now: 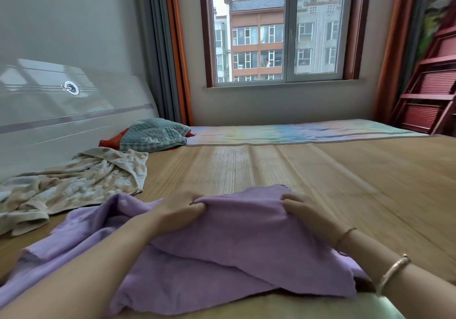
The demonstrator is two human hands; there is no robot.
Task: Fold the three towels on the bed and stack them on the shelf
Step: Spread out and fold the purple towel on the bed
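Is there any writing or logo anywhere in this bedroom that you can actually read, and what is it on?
"FOR": stitched upside down on the teal quilted pillow; the other words around it are too blurred to read.
Round emblem on the grey headboard: a dark logo, its lettering too small to read.
No other text shows.

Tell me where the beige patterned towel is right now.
In the head view the beige patterned towel lies crumpled at the left, beside the headboard, between the teal pillow and the purple towel.

Both hands [241, 213] gripping purple towel [237, 252] on bed [345, 170]
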